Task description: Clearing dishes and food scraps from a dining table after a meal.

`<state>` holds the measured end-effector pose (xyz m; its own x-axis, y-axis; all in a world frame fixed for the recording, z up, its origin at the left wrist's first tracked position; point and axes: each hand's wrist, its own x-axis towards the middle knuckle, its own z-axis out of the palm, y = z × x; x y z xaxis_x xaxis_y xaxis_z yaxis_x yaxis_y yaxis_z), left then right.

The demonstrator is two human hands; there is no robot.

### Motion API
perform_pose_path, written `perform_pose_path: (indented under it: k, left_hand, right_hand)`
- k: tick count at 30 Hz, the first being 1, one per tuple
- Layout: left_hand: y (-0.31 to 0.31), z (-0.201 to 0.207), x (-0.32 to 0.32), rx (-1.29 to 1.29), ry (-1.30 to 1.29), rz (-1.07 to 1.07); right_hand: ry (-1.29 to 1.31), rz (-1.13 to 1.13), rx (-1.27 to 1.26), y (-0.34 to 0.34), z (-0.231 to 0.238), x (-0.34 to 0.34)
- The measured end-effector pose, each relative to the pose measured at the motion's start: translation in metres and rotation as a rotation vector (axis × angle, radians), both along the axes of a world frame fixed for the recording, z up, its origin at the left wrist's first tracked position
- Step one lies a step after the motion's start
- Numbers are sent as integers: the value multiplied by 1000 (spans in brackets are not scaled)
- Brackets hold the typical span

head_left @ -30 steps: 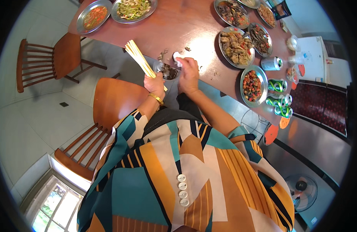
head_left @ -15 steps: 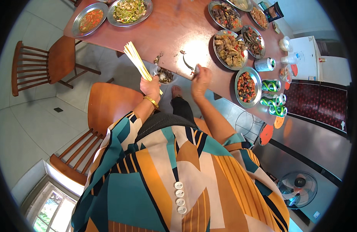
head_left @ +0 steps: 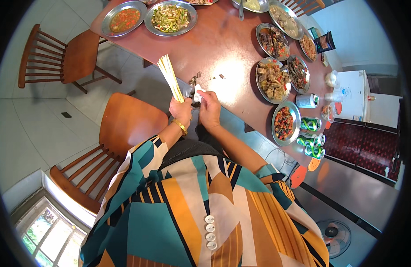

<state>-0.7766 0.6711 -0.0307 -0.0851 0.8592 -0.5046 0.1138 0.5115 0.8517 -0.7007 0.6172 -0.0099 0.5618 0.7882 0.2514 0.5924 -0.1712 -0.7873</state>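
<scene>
My left hand (head_left: pixel 181 111) is closed around a bundle of pale chopsticks (head_left: pixel 169 76), which stick up and away from me beside the table edge. Close to its right, my right hand (head_left: pixel 210 109) pinches a crumpled white tissue (head_left: pixel 199 94) just off the edge of the table. Under the tissue, a container with dark scraps is mostly hidden by my hands. Dark food scraps (head_left: pixel 195 79) lie at the table's edge, and a smaller scrap (head_left: pixel 222 76) rests farther in on the reddish-brown tabletop (head_left: pixel 192 49).
Metal plates of food stand around the table, including a plate of green vegetables (head_left: pixel 170 18) and a plate of chopped peppers (head_left: pixel 286 123). Several drink cans (head_left: pixel 310 140) are at the right edge. Wooden chairs (head_left: pixel 133 119) stand on the left, and a fan (head_left: pixel 333 236) sits lower right.
My right hand has moved left from over the table to the edge beside my left hand. The dark curved strip that lay by it is gone from the tabletop. My view has shifted.
</scene>
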Motion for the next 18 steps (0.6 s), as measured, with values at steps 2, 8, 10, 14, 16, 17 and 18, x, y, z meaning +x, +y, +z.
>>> perform_pose_path:
  k: [2,8,10,14,16,17,18]
  left_hand:
    - [0,3,0,-17,-23,11]
    - [2,-1,-3,-20,-94,29]
    - [2,-4,-4,-17,-93,38]
    - [3,-8,-7,-12,-104,70]
    - [4,-9,-9,-7,-99,79]
    - [4,-9,-9,-4,-100,80]
    - [5,-8,-11,-2,-94,87]
  right_hand:
    - [100,-28,30,-2,8,20]
    - [-311,-390,-60,-10,-5,118]
    - [-405,-425,-119,-1,-14,124]
    - [-345,-377,-38,32,-24,107]
    - [-185,-291,-51,48,-12,90]
    - [-184,-233,9,55,-21,85]
    - [-146,-173,28,60,-20,75]
